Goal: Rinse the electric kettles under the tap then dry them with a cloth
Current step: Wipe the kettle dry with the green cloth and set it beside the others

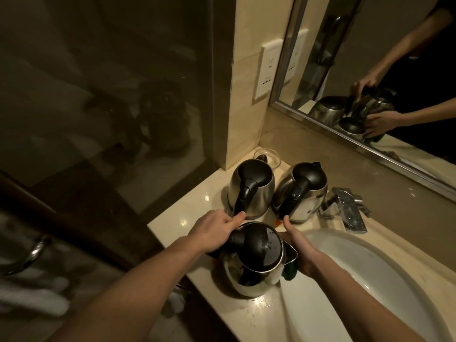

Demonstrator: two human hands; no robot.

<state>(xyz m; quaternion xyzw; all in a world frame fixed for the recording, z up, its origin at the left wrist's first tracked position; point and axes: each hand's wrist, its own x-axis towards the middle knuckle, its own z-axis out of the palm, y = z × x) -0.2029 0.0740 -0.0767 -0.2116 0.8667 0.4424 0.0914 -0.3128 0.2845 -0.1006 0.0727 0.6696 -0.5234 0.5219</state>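
Observation:
A steel kettle with a black lid [254, 265] stands near the counter's front edge, left of the basin. My left hand [212, 230] grips its black handle. My right hand [299, 248] is cupped against the kettle's right side, by the spout, with a dark green cloth [290, 269] pressed under the palm and the thumb raised. Two more steel kettles stand upright behind: one [251, 188] at the back left, the other [302, 193] beside the tap [348, 208].
A white basin [385, 275] is sunk into the beige counter [177, 215] at the right. A clear glass bowl [270, 155] sits in the back corner. A mirror [370, 70] runs along the wall. A glass partition stands at the left, with a towel rail [29, 257] below.

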